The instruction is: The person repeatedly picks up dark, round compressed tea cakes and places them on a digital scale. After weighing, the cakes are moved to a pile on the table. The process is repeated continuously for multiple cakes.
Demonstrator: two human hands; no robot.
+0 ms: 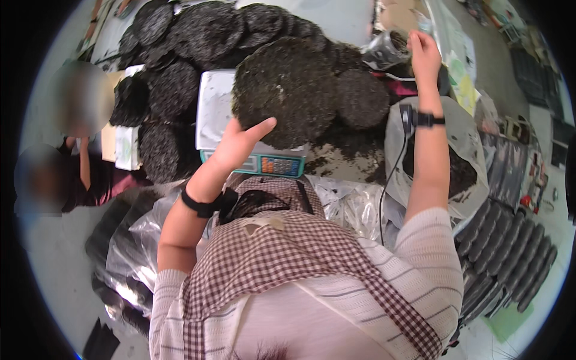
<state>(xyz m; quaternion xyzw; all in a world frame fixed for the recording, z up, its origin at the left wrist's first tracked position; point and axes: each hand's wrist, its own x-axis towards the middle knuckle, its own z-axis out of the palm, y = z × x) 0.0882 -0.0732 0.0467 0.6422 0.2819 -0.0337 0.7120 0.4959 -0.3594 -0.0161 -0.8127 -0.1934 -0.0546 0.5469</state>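
Note:
My left hand (240, 141) grips the near edge of a large round sheet of dried seaweed (285, 90), thumb on top. The dark green disc is tilted over the right part of a scale (215, 108) with a pale platform and a teal keypad panel. At the far right my right hand (425, 55) is raised with its fingers curled together, and what they hold, if anything, does not show. Beside it lies a clear plastic bag (384, 50) with dark bits inside. A smaller seaweed disc (362, 99) lies right of the large one.
Piles of dark seaweed discs (207, 30) line the far and left sides of the table. Loose crumbs (348, 153) lie near its front edge. A large whitish bag (474, 141) holds dark pieces at my right. Packed black rolls (510, 252) stand lower right. Other people are at the left.

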